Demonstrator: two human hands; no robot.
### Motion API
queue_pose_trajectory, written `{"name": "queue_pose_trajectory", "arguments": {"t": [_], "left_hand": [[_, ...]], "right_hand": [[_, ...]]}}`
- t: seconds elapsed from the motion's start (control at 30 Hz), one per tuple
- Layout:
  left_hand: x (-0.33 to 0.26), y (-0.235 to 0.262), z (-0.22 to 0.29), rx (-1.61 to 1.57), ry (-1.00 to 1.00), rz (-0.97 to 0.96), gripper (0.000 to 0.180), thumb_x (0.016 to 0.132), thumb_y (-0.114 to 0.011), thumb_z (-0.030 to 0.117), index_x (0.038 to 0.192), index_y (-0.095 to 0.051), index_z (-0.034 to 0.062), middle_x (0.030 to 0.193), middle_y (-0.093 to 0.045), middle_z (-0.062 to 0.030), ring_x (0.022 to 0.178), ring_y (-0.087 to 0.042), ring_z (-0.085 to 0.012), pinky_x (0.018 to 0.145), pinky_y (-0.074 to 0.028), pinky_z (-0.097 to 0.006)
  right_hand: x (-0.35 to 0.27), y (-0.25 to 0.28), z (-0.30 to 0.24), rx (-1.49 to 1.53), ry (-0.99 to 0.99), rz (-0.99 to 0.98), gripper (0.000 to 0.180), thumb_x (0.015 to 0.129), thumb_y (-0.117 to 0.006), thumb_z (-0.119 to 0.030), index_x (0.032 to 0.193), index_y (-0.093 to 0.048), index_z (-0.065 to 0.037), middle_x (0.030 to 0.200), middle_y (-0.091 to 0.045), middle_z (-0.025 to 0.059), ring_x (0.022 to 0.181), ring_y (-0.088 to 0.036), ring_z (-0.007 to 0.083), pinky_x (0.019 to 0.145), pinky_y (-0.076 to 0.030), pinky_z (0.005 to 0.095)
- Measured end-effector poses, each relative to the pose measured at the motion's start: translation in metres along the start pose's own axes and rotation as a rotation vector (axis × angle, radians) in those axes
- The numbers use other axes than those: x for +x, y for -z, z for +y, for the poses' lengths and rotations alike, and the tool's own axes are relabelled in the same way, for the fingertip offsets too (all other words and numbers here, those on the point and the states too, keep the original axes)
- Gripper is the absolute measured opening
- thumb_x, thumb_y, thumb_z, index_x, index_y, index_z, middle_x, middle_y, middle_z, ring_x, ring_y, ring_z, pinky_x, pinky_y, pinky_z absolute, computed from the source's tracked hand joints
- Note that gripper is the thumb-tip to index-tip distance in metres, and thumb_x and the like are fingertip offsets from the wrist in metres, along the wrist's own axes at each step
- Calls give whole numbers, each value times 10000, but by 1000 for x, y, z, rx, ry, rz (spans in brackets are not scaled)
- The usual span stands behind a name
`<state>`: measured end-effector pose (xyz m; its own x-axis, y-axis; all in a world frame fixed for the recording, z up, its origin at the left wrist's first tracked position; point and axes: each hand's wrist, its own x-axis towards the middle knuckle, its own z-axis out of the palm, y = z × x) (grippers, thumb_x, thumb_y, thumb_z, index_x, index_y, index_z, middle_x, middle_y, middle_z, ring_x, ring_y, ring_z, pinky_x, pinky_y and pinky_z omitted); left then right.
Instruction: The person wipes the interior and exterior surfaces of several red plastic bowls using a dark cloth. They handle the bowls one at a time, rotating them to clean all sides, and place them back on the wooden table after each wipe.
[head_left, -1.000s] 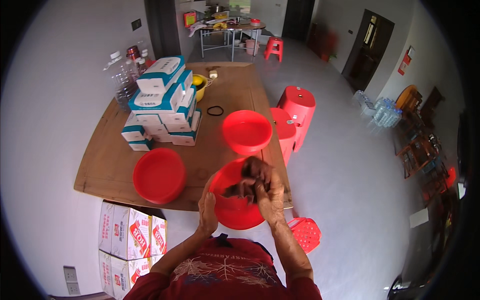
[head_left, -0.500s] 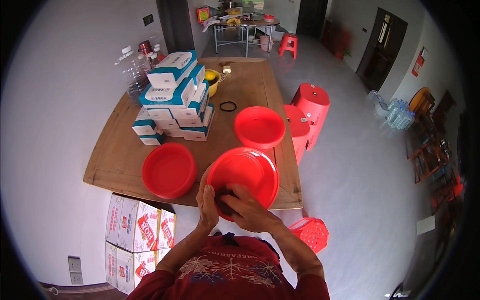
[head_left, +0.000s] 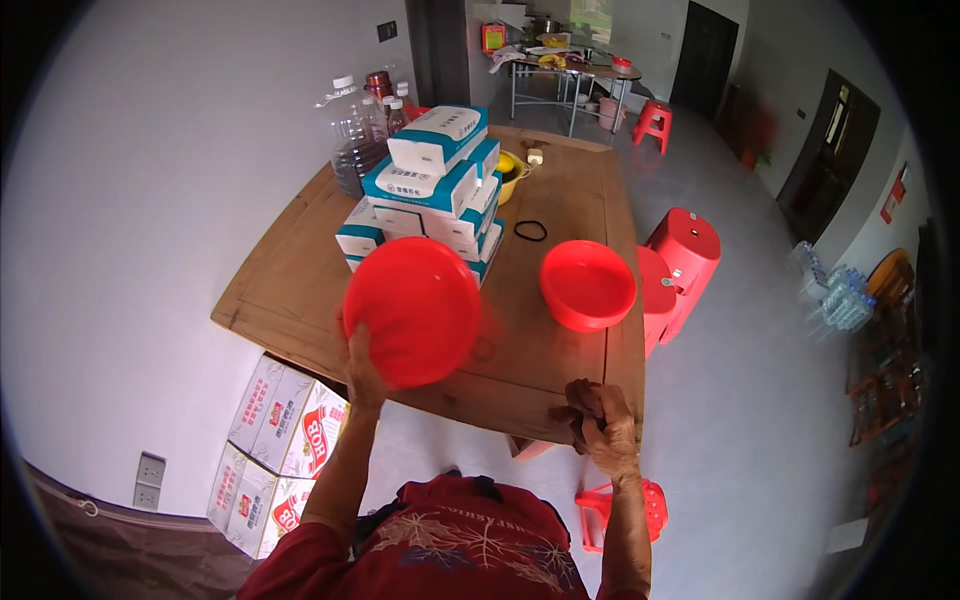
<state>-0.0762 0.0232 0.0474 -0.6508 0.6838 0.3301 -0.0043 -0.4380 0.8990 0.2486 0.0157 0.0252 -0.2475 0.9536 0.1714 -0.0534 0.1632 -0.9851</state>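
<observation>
Left hand (head_left: 362,372) is gripping a red plastic basin (head_left: 413,311) by its lower rim, holding it up off the wooden table (head_left: 280,275) and tilted so its underside is facing the camera. Right hand (head_left: 602,425) is sitting at the near table edge, clenched around what's looking like a dark wadded cloth (head_left: 583,402), though it's too bunched up to say for sure.

A second red basin (head_left: 588,285) is resting open side up on the right part of the table, well apart from the lifted one. Just behind the raised basin, a stack of teal and white boxes (head_left: 432,190) is piling up pretty high, with some bottles (head_left: 362,135) further back.

Honestly that one-handed rim grip is looking sketchy to me. The basin is hanging wide from a pinch at one spot, so if it's damp it could be slipping out and clattering down. Swinging it back carelessly could also be clipping that box stack and toppling it.
</observation>
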Motion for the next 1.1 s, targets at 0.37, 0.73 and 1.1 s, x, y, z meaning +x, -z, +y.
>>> {"name": "queue_pose_trajectory", "arguments": {"t": [0.37,0.73,1.1], "left_hand": [[41,50,-39,457,2,30,374,938,-411,235,1140,-554,-45,1118,-533,-171,1036,-505,-271,918,-378,-355],[52,75,-49,660,1,-60,394,880,-436,202,1143,-560,-64,1069,-594,-171,1009,-543,-250,886,-407,-324],[38,42,-28,1019,-292,169,646,790,-668,104,1363,-377,43,1343,-411,-240,1249,-394,-343,1032,-318,-445]], "right_hand": [[1,16,85,-959,273,333,442,673,-549,20,1113,-551,-21,1188,-477,196,1089,-484,399,901,-439,456],[8,42,98,-1101,255,483,468,644,-586,-23,1111,-558,-37,1172,-476,179,1058,-470,395,895,-433,467],[10,42,99,-1188,304,479,475,620,-605,-75,1092,-554,-47,1111,-487,183,982,-487,388,836,-444,486]]}}
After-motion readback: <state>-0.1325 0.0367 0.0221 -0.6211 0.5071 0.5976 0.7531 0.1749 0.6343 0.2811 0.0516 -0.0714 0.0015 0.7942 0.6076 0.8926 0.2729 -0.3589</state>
